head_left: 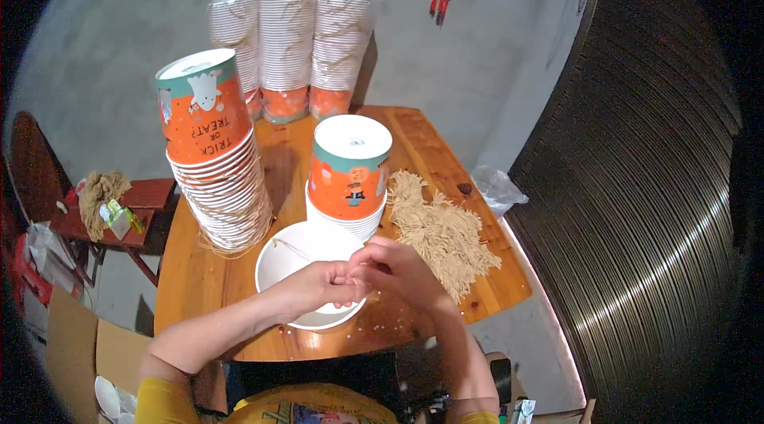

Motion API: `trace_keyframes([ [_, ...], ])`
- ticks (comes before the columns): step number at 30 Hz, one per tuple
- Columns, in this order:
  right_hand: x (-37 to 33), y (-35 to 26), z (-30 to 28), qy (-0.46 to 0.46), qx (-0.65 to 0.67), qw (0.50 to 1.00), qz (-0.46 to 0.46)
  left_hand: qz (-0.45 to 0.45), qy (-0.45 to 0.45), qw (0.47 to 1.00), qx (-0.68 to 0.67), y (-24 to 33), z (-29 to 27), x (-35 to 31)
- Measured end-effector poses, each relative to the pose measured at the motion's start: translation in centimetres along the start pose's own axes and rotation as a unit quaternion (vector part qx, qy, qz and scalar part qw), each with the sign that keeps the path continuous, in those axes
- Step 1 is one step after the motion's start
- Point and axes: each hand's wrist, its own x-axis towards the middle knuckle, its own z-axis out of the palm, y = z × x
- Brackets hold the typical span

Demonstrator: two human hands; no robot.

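A white-lined paper bucket (274, 265) lies near the front edge of the table with its open mouth facing me. A thin tan cord (291, 250) crosses its upper inside wall. My left hand (328, 284) and my right hand (391, 267) meet over the bucket's right side, thumbs and fingers closed in a pinch. What sits between the fingertips is too small and covered to make out. Just behind my hands, a short upside-down stack of orange and green printed buckets (350, 185) stands close to the open one. A pile of tan cords (446, 237) lies right of my right hand.
To the left rises a tall upside-down bucket stack (215, 177) with cords hanging round its rims. Wrapped bucket stacks (285, 50) line the back of the wooden table (414, 336). A red bench (147, 195) is at left, a cardboard box (72, 336) lower left, a ribbed dark shutter (637, 225) right.
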Motion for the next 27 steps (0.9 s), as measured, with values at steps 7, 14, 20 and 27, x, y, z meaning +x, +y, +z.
trace_keyframes([
  [7, -2.1, 0.2, 0.4, 0.074, 0.159, 0.971, 0.161, -0.030, 0.028, 0.999, -0.027, 0.0, -0.1, -0.1],
  [14, -5.3, 0.6, 1.1, 0.078, -0.116, 0.990, -0.023, -0.033, 0.002, 0.997, -0.073, 0.1, 0.1, 0.7],
  [20, -5.6, 0.0, 2.1, 0.138, -0.041, 0.988, 0.050, -0.033, -0.018, 0.997, -0.073, -0.2, 0.1, 1.0],
  [27, -5.9, 1.4, 2.9, 0.161, 0.240, 0.927, 0.240, -0.020, -0.052, 0.998, 0.038, 0.2, 1.1, 1.1],
])
